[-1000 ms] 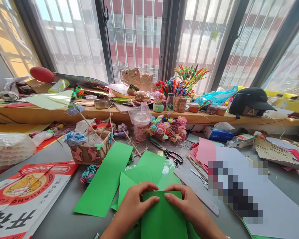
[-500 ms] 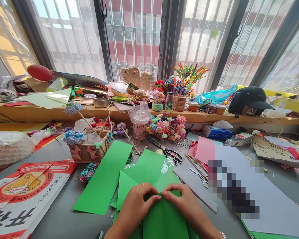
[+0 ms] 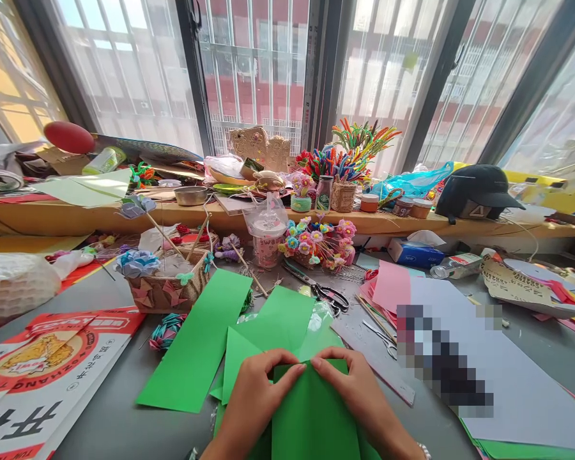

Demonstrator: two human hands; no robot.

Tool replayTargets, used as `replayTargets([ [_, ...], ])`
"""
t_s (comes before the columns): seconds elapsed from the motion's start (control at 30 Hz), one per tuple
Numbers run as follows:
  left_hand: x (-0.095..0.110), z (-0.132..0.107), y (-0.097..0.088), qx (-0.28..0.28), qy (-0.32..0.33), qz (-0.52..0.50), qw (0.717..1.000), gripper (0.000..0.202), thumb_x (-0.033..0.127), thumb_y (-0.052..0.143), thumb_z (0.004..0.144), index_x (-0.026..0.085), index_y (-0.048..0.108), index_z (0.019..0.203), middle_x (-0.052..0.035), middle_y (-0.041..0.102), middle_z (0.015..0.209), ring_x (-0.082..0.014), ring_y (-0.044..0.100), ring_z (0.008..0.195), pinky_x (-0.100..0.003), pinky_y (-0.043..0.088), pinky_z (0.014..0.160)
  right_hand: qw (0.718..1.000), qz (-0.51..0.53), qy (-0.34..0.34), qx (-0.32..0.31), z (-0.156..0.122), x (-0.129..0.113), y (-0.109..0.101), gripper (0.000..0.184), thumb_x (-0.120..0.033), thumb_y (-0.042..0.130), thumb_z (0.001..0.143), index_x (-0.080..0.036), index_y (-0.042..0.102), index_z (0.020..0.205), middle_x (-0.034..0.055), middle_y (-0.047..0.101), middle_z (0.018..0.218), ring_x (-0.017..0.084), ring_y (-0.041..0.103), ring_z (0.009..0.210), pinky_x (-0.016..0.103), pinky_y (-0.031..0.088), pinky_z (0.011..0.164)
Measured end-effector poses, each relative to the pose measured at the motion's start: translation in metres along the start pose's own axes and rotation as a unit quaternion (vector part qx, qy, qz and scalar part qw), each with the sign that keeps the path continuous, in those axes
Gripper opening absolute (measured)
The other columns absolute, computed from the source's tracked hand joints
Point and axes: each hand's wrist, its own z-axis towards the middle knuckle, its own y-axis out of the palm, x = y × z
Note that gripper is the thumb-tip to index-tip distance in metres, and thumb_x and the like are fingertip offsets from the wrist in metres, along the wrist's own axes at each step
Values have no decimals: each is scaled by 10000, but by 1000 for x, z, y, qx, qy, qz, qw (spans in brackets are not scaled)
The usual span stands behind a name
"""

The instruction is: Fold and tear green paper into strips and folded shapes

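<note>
A folded sheet of green paper (image 3: 314, 415) lies on the grey table at the bottom centre. My left hand (image 3: 256, 393) and my right hand (image 3: 357, 393) rest on it side by side, fingers curled and pressed together on its far folded edge, fingertips nearly meeting. More green paper lies under and beyond it: a long green strip (image 3: 201, 342) to the left and loose green pieces (image 3: 280, 319) just past my hands.
Scissors (image 3: 323, 291) lie beyond the green pieces. A woven basket (image 3: 165, 291) with paper flowers stands at left, a printed red-and-white sheet (image 3: 43, 377) at far left. Pink paper (image 3: 390, 284), white sheets (image 3: 531, 396) and a ruler (image 3: 374, 367) lie at right. The windowsill is crowded with craft items.
My fingertips have stayed on the green paper's far fold, moving together towards its centre. The view has shifted slightly; nothing else on the table has moved.
</note>
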Motion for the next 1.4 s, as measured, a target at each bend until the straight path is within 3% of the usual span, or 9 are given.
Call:
replayTargets([
  [0.13,-1,-1,2,30,-8,-13,999,275,424,530,715,175,641,687,5,633,638,-156,531,593,-212,361,540,999,27,9,18,0,0,1,259,-394,573,678,-153,666,699,37,665,730,212,574,746,266,420,678],
  [0.3,-2,0,4,-1,-50,-36,998,370,477,513,705,131,630,648,24,529,495,-122,451,480,-198,316,430,998,56,16,38,-1,1,3,287,-436,582,659,-157,649,672,30,660,701,206,579,707,252,425,628],
  [0.6,-7,-7,13,128,116,74,982,207,328,513,759,176,624,675,7,664,635,-141,593,561,-198,419,548,997,62,24,30,0,0,2,271,-402,580,673,-140,646,699,44,662,736,206,573,743,253,422,669],
  [0.77,-6,-10,14,138,166,94,972,168,266,498,777,191,601,667,24,645,608,-125,599,555,-182,416,544,996,76,36,31,-1,2,2,296,-418,583,671,-136,649,730,45,656,741,199,567,724,252,425,648],
  [0.9,-3,-9,12,132,130,79,980,194,286,507,768,180,595,632,28,628,578,-120,580,531,-181,409,526,992,112,51,8,0,4,1,321,-440,598,659,-136,642,751,39,642,708,183,563,675,243,434,599],
  [1.03,-2,-6,10,139,54,29,988,225,359,541,722,170,625,631,17,636,571,-134,557,507,-198,421,513,982,179,57,-37,0,7,0,319,-446,592,675,-131,621,713,21,605,624,143,537,569,222,423,510],
  [1.17,-2,-4,9,117,-22,-28,993,260,406,576,671,163,666,693,-9,664,622,-158,562,547,-212,432,500,979,195,58,-29,0,8,0,319,-439,599,678,-120,604,670,14,576,594,117,505,534,205,403,477],
  [1.4,-1,-3,7,94,-22,-54,994,281,428,561,681,165,659,662,-1,641,569,-154,541,526,-207,418,462,975,210,62,-35,-1,6,0,311,-428,615,668,-119,621,706,26,598,622,127,526,552,213,421,496],
])
